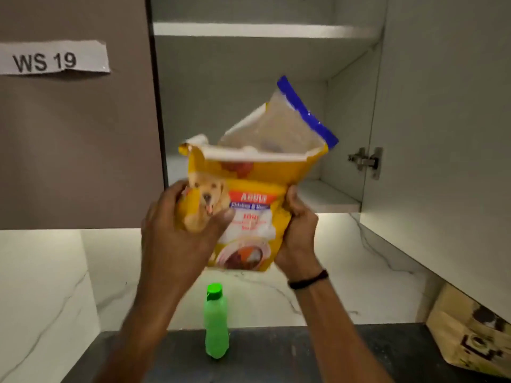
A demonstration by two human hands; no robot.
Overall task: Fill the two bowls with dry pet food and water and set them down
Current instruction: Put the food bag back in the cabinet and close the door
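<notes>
The left hand [182, 228] is curled round the left edge of a yellow dog food bag [249, 178], and the right hand [298, 230] is clamped on its right edge. The bag is held upright between them, its top torn open, with a clear zip pouch [276, 128] protruding. A "WS 19" label [52, 58] is stuck on the closed door at far left. Below the hands a green bottle [216, 319] is stood on the dark counter [304, 355]. Behind the bag an open cabinet [326, 197] is seen, and a brown paper bag [470, 333] lies at far right.

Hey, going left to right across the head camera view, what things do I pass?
WS 19 label → left hand → yellow pet food bag → right hand → cabinet hinge → brown package. The green bottle sits below the bag, so it is omitted.
</notes>
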